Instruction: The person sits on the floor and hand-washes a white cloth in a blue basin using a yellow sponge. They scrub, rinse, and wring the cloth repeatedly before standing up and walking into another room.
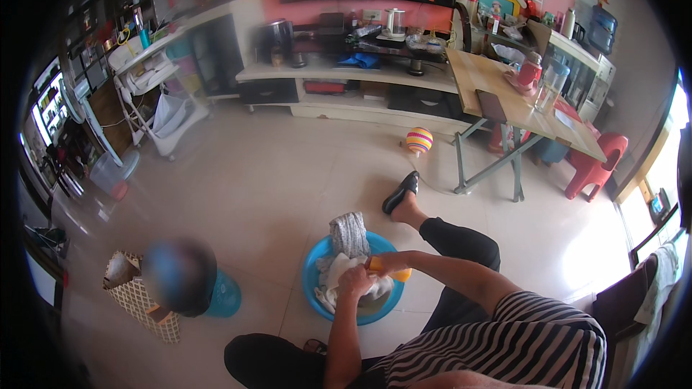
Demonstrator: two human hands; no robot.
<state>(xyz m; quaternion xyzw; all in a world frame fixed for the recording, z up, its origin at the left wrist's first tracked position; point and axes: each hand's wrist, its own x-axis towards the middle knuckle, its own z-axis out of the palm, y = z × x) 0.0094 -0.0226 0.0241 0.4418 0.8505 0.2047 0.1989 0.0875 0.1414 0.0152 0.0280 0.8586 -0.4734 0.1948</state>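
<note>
A round blue plastic basin [397,302] stands on the tiled floor between my legs. In it lie wet white cloths [339,269] and some cloudy water. A grey patterned cloth [348,233] hangs over the basin's far rim. My left hand [355,281] grips a bunch of the white cloth above the basin. Right beside it, my right hand [390,263] is closed around a yellow-orange object [401,274], whose exact kind I cannot tell; it reaches out on both sides of the fingers. The two hands nearly touch.
Left of the basin stand a turquoise bin [226,294] with a dark liner and a patterned woven bag [143,300]. A striped ball [419,140] lies beyond my foot. A folding wooden table [519,108] and a red plastic chair [597,167] stand at the right, a high chair [146,81] at the left.
</note>
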